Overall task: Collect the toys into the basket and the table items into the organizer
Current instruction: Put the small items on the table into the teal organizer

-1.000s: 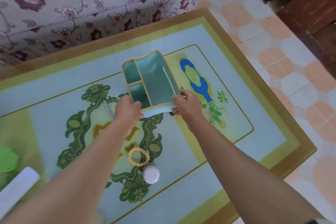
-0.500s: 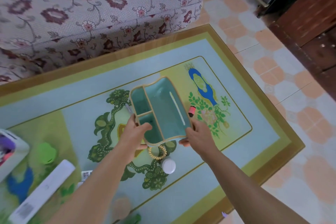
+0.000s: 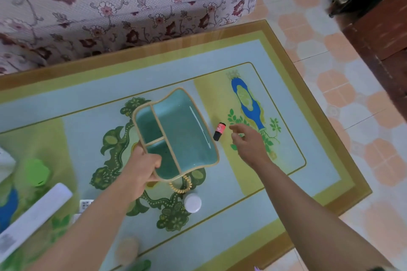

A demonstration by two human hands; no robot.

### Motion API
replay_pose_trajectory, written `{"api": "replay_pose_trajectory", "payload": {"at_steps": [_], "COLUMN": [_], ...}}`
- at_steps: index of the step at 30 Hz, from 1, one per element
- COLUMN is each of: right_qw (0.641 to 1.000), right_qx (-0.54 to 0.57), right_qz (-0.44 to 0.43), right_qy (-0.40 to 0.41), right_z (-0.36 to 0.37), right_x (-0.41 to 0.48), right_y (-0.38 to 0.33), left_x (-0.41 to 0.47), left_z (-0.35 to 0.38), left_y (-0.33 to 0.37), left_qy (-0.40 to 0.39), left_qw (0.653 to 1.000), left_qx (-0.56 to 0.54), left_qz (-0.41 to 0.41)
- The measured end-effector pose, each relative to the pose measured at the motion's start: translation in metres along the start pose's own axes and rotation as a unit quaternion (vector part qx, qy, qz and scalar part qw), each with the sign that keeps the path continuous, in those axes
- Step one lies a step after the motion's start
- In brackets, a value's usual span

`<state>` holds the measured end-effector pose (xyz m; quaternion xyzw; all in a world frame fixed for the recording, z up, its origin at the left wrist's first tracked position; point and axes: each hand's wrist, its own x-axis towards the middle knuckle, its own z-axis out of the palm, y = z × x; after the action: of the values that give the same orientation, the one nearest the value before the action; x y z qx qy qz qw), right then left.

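A teal organizer [image 3: 182,132] with three compartments and a tan rim sits tilted over the middle of the table; its compartments look bare. My left hand [image 3: 143,165] grips its near left corner. My right hand [image 3: 248,143] hovers open to the organizer's right, fingers spread, a short way from a small red and black bottle [image 3: 219,131] lying on the table. A yellow spiral hair tie [image 3: 181,185] peeks out under the organizer's near edge. A white round jar [image 3: 192,203] stands just nearer.
The glass table [image 3: 297,182] has a wooden edge; tiled floor lies to the right. A floral sofa [image 3: 110,2] runs along the far side. At left are a green round toy [image 3: 37,171], a long white box [image 3: 33,218] and a small printed card [image 3: 86,204].
My right hand let go of the organizer and moved right toward the small bottle. My left hand alone holds the organizer. The view shifted, showing more of the table's left side.
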<state>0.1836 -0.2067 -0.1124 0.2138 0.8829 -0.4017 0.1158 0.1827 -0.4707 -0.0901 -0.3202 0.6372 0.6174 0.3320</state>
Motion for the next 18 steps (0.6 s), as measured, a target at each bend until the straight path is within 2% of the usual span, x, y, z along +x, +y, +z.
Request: {"api": "replay_pose_trajectory", "payload": {"at_steps": [2, 4, 6, 10, 12, 14, 16, 18], "right_qw": [0.985, 0.949, 0.912, 0.854, 0.854, 0.872, 0.921, 0.973], "right_qx": [-0.158, -0.278, -0.343, -0.441, -0.434, -0.406, -0.324, -0.173], "right_qz": [-0.063, -0.137, -0.207, -0.252, -0.272, -0.263, -0.209, -0.152], "right_qy": [-0.038, -0.067, -0.085, -0.108, -0.089, -0.077, -0.054, -0.023], "right_z": [0.013, 0.027, 0.040, 0.054, 0.058, 0.057, 0.055, 0.050], "right_x": [0.023, 0.040, 0.051, 0.066, 0.071, 0.075, 0.077, 0.075], "right_y": [0.012, 0.016, 0.020, 0.031, 0.038, 0.039, 0.029, 0.006], "left_x": [0.006, 0.009, 0.011, 0.013, 0.013, 0.011, 0.009, 0.004], "left_z": [0.004, 0.008, 0.008, 0.006, 0.004, 0.001, -0.001, -0.003], "left_y": [-0.002, -0.005, -0.008, -0.010, -0.008, -0.006, -0.004, -0.002], "left_qy": [0.008, 0.009, 0.016, 0.015, 0.016, 0.020, 0.022, 0.025], "left_qw": [1.000, 1.000, 1.000, 0.999, 0.999, 0.999, 0.999, 0.999], "left_qx": [0.008, 0.015, 0.022, 0.036, 0.034, 0.035, 0.040, 0.043], "left_qz": [0.002, 0.001, -0.007, -0.014, -0.014, -0.009, -0.005, -0.002]}}
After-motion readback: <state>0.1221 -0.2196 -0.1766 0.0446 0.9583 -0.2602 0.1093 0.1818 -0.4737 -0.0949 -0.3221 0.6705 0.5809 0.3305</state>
